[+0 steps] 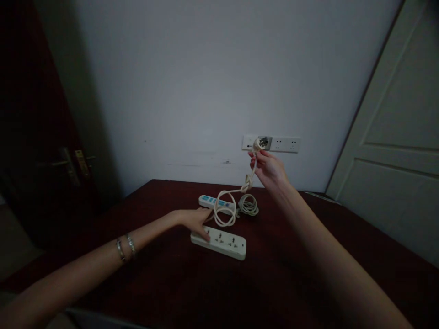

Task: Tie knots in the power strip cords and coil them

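Note:
My right hand is raised before the wall, its fingers closed around the base of a white plug with metal prongs pointing right. From the plug a white cord hangs down, with a knot below my hand and loose loops lower down. My left hand reaches across the left end of a white power strip on the table. Its thumb lies on the strip's top, and the fingers stretch apart from the thumb toward the cord loops. Part of the strip's left end is hidden under this hand.
Behind the loops lies a second power strip with blue sockets, beside its coiled cord. Both strips rest on a dark red table. Wall sockets sit behind the plug. Doors stand at left and right.

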### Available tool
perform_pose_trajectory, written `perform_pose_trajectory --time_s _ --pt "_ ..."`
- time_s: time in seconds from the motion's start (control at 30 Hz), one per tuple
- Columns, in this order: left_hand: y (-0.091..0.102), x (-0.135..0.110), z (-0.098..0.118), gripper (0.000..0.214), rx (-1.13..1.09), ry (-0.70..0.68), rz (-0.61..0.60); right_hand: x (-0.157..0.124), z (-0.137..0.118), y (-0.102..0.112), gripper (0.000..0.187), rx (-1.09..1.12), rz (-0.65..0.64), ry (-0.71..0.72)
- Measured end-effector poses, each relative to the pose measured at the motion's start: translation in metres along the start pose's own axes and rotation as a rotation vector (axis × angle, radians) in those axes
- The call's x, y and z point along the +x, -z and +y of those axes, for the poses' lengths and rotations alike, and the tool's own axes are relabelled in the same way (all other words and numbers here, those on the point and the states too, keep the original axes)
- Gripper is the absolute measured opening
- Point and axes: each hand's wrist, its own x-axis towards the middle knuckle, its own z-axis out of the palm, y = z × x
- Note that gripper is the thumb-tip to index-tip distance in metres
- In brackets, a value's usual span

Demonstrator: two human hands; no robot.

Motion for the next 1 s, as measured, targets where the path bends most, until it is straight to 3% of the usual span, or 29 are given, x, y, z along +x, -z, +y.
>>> perform_pose_trajectory --time_s 0.07,0.17,0.3,0.43,0.6,0.77,0.9,1.0 --pt "-0.012 -0.009 -0.005 0.097 0.106 0.087 -0.08 0.001 0.0 -0.007 0.015 0.007 -0.001 -0.016" --pt "-0.028 -0.017 -0.008 0.082 0.21 0.149 -0.045 -0.001 0.0 -0.016 0.017 0.015 -0.019 -0.037" --pt "-0.04 -0.023 -0.01 0.062 0.202 0.089 0.051 -0.006 0.001 -0.024 0.023 0.025 -0.041 -0.036" --pt "-0.041 -0.021 -0.017 0.058 0.124 0.028 0.127 -0.01 -0.002 -0.029 0.027 0.038 -0.023 -0.024" --pt "-0.026 -0.013 -0.024 0.056 0.056 0.109 0.356 -0.023 -0.016 -0.027 0.026 0.056 -0.07 0.085" --pt "0.008 0.0 -0.029 0.064 -0.02 0.258 0.607 -0.058 -0.035 -0.017 0.018 0.064 -0.124 0.194" --pt "0.03 0.009 -0.026 0.06 0.067 0.219 0.646 -0.078 -0.042 -0.006 0.016 0.06 -0.107 0.223" --pt "0.035 0.016 -0.016 0.051 0.115 0.174 0.632 -0.077 -0.044 -0.001 0.014 0.022 -0.148 0.234"
